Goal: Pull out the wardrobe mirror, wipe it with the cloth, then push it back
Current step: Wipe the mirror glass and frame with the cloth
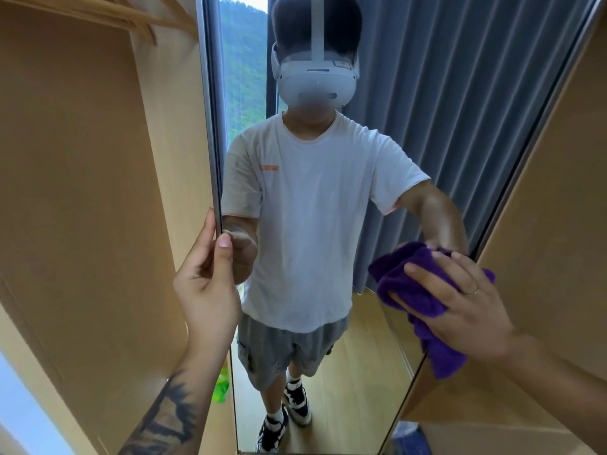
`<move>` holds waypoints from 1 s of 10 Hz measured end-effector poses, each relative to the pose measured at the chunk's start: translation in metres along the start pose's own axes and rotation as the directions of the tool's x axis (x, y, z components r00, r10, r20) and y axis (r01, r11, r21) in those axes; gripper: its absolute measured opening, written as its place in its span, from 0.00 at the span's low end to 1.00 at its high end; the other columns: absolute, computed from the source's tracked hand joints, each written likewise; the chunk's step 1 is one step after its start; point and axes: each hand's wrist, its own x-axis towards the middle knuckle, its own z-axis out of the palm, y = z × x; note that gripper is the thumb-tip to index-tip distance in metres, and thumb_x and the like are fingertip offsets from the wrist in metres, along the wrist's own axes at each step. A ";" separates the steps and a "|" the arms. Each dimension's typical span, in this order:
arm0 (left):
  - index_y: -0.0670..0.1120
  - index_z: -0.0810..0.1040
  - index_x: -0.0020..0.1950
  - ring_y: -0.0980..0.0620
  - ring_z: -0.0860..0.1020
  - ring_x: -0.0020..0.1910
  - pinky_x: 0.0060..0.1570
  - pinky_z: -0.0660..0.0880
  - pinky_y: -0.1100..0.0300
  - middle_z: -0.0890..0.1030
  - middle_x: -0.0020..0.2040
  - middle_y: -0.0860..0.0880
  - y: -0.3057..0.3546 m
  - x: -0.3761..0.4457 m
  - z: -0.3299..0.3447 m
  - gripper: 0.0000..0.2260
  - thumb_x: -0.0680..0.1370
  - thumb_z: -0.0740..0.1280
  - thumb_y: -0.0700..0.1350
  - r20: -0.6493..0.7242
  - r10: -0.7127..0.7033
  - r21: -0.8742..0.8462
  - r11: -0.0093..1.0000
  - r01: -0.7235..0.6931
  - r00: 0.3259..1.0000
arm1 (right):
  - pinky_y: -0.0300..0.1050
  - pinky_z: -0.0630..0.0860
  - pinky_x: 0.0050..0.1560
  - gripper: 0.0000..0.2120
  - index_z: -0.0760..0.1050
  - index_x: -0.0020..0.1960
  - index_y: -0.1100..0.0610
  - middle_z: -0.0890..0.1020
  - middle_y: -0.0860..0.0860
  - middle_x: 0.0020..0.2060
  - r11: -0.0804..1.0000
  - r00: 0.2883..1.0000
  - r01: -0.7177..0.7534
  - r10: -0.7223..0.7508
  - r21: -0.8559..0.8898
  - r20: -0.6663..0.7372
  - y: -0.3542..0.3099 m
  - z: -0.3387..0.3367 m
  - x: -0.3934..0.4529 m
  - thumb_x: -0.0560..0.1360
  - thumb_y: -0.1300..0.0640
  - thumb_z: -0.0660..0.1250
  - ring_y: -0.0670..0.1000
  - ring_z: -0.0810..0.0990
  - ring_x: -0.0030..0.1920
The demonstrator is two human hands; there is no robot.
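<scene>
Here our left hand pinches the tall mirror's left edge while our right hand, fingers spread flat, presses the purple cloth near its right edge.

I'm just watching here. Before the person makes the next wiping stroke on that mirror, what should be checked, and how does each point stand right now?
1. Mirror pulled out of the wardrobe: ok, its glass faces the person.
2. Mirror held steady: ok, the left hand pinches its left edge.
3. Cloth in hand: ok, the right hand presses it with spread fingers.
4. Cloth touching the glass: ok, it sits at the mirror's right edge.
5. Rest of the glass reachable: ok, nothing blocks it.
6. Glass already clean: cannot tell, no smears stand out.
</scene>
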 end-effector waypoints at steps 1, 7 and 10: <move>0.52 0.71 0.76 0.71 0.80 0.60 0.56 0.75 0.76 0.81 0.56 0.76 -0.008 -0.001 0.000 0.18 0.86 0.65 0.39 0.002 -0.030 -0.016 0.999 0.030 1.000 | 0.53 0.47 0.84 0.22 0.69 0.77 0.44 0.62 0.51 0.82 0.869 0.877 0.474 -0.449 -0.146 0.172 0.025 0.003 -0.005 0.87 0.40 0.51 0.56 0.53 0.84; 0.45 0.71 0.79 0.72 0.75 0.66 0.61 0.71 0.77 0.78 0.62 0.76 -0.022 -0.006 0.001 0.18 0.88 0.61 0.38 0.001 0.059 0.000 0.998 -0.059 0.998 | 0.58 0.46 0.83 0.15 0.73 0.69 0.47 0.58 0.52 0.82 0.885 0.898 0.425 -0.387 -0.189 0.208 0.007 0.020 -0.043 0.86 0.50 0.54 0.58 0.46 0.85; 0.56 0.72 0.76 0.62 0.73 0.74 0.70 0.69 0.70 0.75 0.72 0.69 -0.036 -0.019 0.001 0.18 0.88 0.61 0.41 -0.048 0.006 -0.045 0.999 -0.008 0.999 | 0.61 0.44 0.83 0.27 0.68 0.76 0.49 0.60 0.56 0.82 0.976 0.988 0.153 -0.153 -0.157 0.011 -0.016 0.023 -0.023 0.77 0.54 0.64 0.62 0.45 0.85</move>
